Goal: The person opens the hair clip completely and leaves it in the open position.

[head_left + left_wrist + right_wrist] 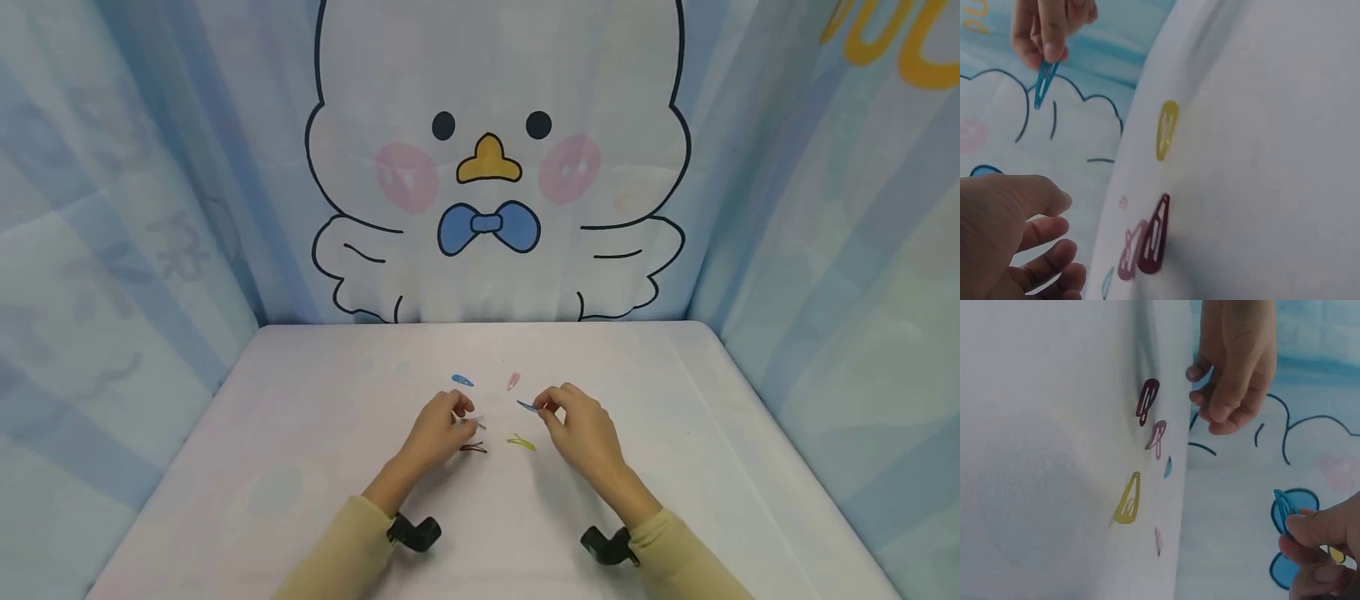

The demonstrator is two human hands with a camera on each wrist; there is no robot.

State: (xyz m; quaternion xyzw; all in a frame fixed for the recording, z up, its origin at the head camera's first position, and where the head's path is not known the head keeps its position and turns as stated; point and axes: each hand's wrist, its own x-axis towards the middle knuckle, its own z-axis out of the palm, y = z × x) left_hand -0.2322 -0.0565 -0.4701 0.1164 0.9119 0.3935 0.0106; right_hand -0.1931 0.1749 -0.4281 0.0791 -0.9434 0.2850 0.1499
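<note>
My right hand [588, 432] pinches a blue snap hair clip [527, 406] between thumb and fingers, raised above the table; the right wrist view shows the clip's slotted frame [1282, 504]. Loosely bent, the fingers of my left hand [435, 432] hold nothing and hover over a mauve hair clip [1159, 436] and a dark red one [473, 448]. A yellow-green hair clip [521, 443] lies between the hands, nearer the front. Farther back are a second blue clip [462, 380] and a pink clip [513, 381].
All the loose clips lie on a white-covered table [300, 500]. Behind it hangs a curtain [495, 75] printed with a cartoon bird, and patterned curtains close off both sides. A black wrist camera [415, 533] sits on the left sleeve, another [606, 547] on the right.
</note>
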